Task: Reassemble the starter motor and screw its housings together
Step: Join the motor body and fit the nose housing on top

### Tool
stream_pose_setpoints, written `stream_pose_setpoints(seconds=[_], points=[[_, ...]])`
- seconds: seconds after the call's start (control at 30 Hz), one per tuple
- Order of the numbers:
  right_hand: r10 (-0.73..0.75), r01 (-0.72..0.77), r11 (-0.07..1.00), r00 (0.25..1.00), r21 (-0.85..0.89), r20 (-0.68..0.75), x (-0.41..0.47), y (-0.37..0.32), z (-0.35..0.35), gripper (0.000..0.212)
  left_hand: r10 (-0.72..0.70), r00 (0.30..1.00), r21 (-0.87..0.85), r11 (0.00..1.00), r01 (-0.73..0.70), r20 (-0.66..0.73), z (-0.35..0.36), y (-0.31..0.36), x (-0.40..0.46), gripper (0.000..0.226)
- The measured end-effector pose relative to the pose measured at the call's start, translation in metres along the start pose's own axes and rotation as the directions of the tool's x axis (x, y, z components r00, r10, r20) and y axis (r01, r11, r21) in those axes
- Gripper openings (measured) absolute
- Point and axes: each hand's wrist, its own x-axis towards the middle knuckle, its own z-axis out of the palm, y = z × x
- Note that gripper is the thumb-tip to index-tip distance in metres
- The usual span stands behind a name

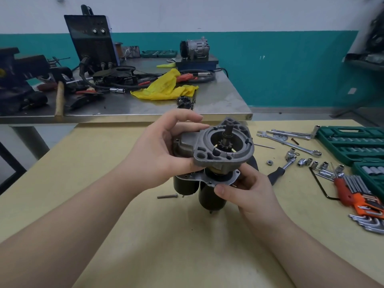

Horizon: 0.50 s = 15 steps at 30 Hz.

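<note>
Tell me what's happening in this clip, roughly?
A person is fitting a starter motor together over a tan table. The left hand grips the grey nose housing, with the pinion gear showing through its opening. The right hand pinches the plate on top of the black motor body. The housing sits tilted and not yet seated. One long bolt lies on the table; sockets and wrenches lie to the right.

Socket case [351,142] cut by right edge; vise [12,65] by left edge.
</note>
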Motion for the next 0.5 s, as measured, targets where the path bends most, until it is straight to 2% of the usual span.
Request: stream_pose_setpoints(seconds=[0.17, 0.3, 0.5], points=[[-0.002, 0.002, 1.000, 1.000, 0.015, -0.007, 0.002, 0.002, -0.001, 0.050, -0.031, 0.999, -0.010, 0.999, 0.031, -0.024, 0.003, -0.006, -0.001, 0.072], [-0.001, 0.001, 1.000, 1.000, -0.010, 0.010, 0.002, 0.002, -0.003, 0.052, -0.031, 0.998, -0.083, 0.996, 0.027, -0.057, 0.004, -0.009, -0.004, 0.061], [-0.004, 0.002, 0.996, 1.000, -0.092, -0.019, 0.002, 0.002, -0.004, 0.053, -0.053, 0.997, -0.109, 0.993, 0.046, -0.064, 0.005, -0.015, -0.012, 0.063]])
